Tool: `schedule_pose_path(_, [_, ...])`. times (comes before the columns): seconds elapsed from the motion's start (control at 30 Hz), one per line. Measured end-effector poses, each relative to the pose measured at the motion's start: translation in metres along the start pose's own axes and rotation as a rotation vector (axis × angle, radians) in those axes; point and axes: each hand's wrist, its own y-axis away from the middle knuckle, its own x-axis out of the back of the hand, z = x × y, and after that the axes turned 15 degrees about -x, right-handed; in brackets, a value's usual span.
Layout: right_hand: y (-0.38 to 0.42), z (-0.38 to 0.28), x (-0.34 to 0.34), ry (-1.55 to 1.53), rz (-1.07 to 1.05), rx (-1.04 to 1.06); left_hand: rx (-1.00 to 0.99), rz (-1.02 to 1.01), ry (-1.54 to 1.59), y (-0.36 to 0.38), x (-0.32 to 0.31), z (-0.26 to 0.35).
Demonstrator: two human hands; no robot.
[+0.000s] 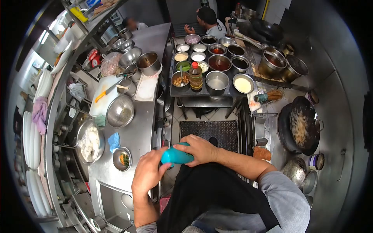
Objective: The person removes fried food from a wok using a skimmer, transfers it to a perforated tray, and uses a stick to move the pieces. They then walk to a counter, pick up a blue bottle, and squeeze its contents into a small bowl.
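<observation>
A teal plastic bottle (176, 154) lies tilted on its side in front of my apron, its label not readable. My right hand (200, 149) is wrapped around its right part. The fingers of my left hand (149, 167) close on its left end, thumb underneath. To the left of my left hand, a small steel bowl (118, 163) with chopped green and orange pieces stands on the steel counter (136, 136). Away to the right, a black wok (312, 130) holds frying, pale strips in oil.
Ahead is a table of sauce and seasoning bowls (220, 63) and a red-capped bottle (196, 79). On the left counter lie a knife (105, 93), a colander (120, 112) and a bowl of white pieces (89, 145). A co-worker (210, 21) is behind the table; another person is farther left.
</observation>
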Motion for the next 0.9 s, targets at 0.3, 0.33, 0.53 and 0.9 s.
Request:
schedule_pose_path(0.3, [0.005, 0.023, -0.025, -0.045, -0.069, -0.073, 0.387, -0.262, 0.088, -0.007, -0.024, -0.023])
schedule_pose_path(0.33, [0.005, 0.028, -0.028, -0.045, -0.064, -0.079, 0.055, -0.132, -0.007, -0.01, -0.025, -0.03])
schedule_pose_path(0.53, [0.006, 0.056, -0.049, -0.136, -0.079, -0.145, 0.512, -0.262, 0.055, -0.031, -0.059, -0.05])
schedule_pose_path(0.9, [-0.007, 0.189, -0.137, -0.339, -0.185, -0.358, 0.396, 0.185, 0.246, -0.042, -0.163, -0.199])
